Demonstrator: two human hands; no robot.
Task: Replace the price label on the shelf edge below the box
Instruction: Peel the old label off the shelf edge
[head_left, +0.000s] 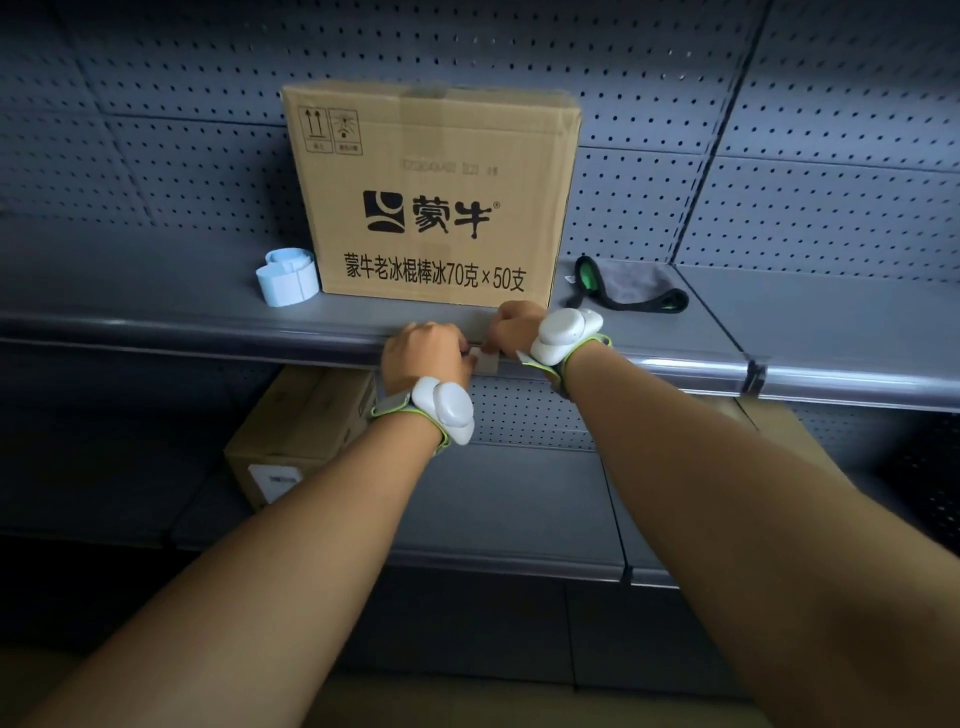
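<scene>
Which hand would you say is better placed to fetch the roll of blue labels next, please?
Left, probably. The roll of labels sits on the shelf left of the box, on the left hand side; the right hand would have to cross over.

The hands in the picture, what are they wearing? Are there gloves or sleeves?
No gloves and no sleeves: both forearms are bare. The left hand and the right hand each have a gadget strapped at the wrist. The left wrist gadget and the right wrist gadget look alike: smooth, rounded white pods, like pebbles, on a grey band edged in bright green. No cables show.
</scene>
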